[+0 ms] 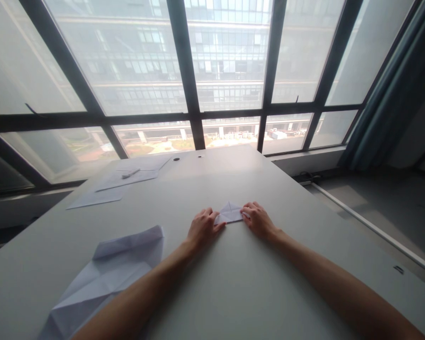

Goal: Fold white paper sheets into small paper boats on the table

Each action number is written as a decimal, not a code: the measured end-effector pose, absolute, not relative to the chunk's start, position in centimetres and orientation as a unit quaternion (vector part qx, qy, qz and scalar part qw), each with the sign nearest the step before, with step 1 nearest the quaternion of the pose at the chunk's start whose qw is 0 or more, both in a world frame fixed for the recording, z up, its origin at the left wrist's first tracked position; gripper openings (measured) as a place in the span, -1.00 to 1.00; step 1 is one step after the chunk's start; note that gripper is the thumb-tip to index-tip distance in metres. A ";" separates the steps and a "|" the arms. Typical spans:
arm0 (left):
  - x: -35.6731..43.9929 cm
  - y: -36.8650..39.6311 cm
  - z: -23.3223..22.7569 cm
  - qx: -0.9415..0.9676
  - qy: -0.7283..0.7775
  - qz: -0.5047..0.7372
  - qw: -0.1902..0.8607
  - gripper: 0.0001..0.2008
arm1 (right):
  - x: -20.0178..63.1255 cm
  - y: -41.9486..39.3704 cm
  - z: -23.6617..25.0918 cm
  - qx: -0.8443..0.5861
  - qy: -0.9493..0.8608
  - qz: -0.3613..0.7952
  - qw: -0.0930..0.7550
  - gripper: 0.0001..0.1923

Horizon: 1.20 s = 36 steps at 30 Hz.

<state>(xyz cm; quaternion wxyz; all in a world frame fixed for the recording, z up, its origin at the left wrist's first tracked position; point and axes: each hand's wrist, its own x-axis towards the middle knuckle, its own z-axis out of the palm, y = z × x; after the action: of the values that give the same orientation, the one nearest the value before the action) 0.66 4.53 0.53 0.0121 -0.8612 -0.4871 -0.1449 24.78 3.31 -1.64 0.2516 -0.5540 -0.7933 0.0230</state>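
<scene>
A small folded white paper piece (pixel 229 213) lies on the grey table (pixel 233 283), a little past its middle. My left hand (pixel 202 227) presses on the piece's left corner with curled fingers. Its right corner is pinched under the fingertips of my right hand (pixel 258 220). Both forearms stretch out over the table toward it. The paper has a pointed peak facing away from me.
A larger creased, partly folded white sheet (pixel 106 274) lies at the near left. Flat sheets (pixel 123 182) with a pen (pixel 131 173) on them lie at the far left. A big window stands beyond the table; floor and a curtain (pixel 393 94) are to the right.
</scene>
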 end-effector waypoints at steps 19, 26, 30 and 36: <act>0.6 4.6 0.4 -0.858 -0.491 -0.149 -0.018 -0.70 | 24.9 3.8 -2.0 -0.517 -0.753 0.077 0.399 -0.72; 0.8 4.5 0.3 -0.859 -0.480 -0.174 -0.018 -0.70 | 24.7 3.6 -1.3 -0.475 -0.707 0.064 0.520 -0.63; 0.7 4.5 0.0 -0.864 -0.459 -0.203 -0.019 -0.70 | 24.7 3.6 -1.3 -0.475 -0.679 0.093 0.552 -0.59; 0.8 4.6 -0.4 -0.862 -0.442 -0.246 -0.043 -0.55 | 24.3 3.6 -1.4 -0.426 -0.683 0.111 0.583 -0.60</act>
<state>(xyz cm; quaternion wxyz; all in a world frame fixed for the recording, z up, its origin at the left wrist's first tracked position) 0.83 4.56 -0.44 -0.0430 -0.8618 -0.4415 -0.2461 24.33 3.56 -1.37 0.5832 -0.4263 -0.6825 0.1109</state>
